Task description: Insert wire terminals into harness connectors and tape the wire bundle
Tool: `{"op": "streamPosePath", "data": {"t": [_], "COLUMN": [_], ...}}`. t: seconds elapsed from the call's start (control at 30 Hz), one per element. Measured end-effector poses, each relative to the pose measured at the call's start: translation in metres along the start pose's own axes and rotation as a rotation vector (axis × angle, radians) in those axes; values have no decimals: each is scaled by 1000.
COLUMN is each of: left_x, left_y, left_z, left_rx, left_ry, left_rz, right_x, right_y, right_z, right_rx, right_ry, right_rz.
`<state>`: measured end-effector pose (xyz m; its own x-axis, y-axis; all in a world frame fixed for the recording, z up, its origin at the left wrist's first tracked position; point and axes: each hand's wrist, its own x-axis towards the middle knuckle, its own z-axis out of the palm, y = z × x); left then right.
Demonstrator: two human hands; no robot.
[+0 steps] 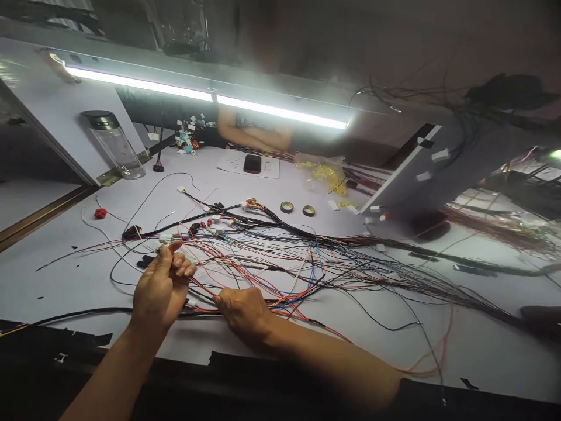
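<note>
From where I sit at the far end of the feed, the red wires (204, 288) are my concern: they run low over the near side of the table (100, 280), between the two hands. The fingers of the right hand (244, 313) are curled in and clamped on them, thumb to the front. The left hand (163, 283) has its thumb raised and the other fingers bent inward; a white connector (165, 238) sits just beyond the fingertips, but I cannot tell whether those fingers grip anything.

I judge the wires light and limp, with a smooth jacket that could slide under a loose pinch. One strand should bend easily, while several together would feel springier (and snag on their neighbours, given that tangle). I would hold them close to an end, thumb against forefinger, and spare the thin conductors any sharp kink. A connector is better taken by its housing, since tugging the leads may strain the crimps.

Beyond the hands, the black-sheathed bundle (302, 230) lies across the table; it looks stiffer and heavier, best supported along its length.
</note>
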<state>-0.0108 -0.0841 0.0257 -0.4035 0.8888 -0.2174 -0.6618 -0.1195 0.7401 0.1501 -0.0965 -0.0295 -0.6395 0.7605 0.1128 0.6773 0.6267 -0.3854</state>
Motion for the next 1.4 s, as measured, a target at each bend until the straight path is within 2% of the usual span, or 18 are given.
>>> {"op": "streamPosePath", "data": {"t": [0.17, 0.33, 0.4, 0.5, 0.6, 0.67, 0.8, 0.9, 1.07, 1.4], "left_x": [-25, -19, -12, -5, -2, -2, -4, -5, -3, -3], "left_y": [-19, -31, -33, -35, -37, -37, -35, -33, -32, -31], "left_z": [8, 2, -4, -11, -15, -16, -16, -16, -13, -13], "left_rx": [-16, -6, 12, 36, 56, 73, 90, 89, 95, 110], "left_ry": [0, 78, 89, 74, 39, 10, -24, -29, -14, -2], "left_rz": [-62, -67, -59, -35, -19, -21, -35, -49, -77, -82], "right_x": [4, -3, -6, -4, 18, 41, 91, 114, 125, 142], "right_y": [0, 0, 3, 16, 39, 58, 85, 90, 89, 114], "right_z": [3, -4, -16, -45, -73, -81, -68, -48, -31, -46], "right_rx": [22, 33, 85, 341, 559, 485, 80, -27, -50, 152], "right_ry": [19, -58, -81, -60, 9, 79, 107, 85, 112, 227], "right_rz": [18, -37, -64, -101, -64, 31, 122, 125, 175, 338]}}
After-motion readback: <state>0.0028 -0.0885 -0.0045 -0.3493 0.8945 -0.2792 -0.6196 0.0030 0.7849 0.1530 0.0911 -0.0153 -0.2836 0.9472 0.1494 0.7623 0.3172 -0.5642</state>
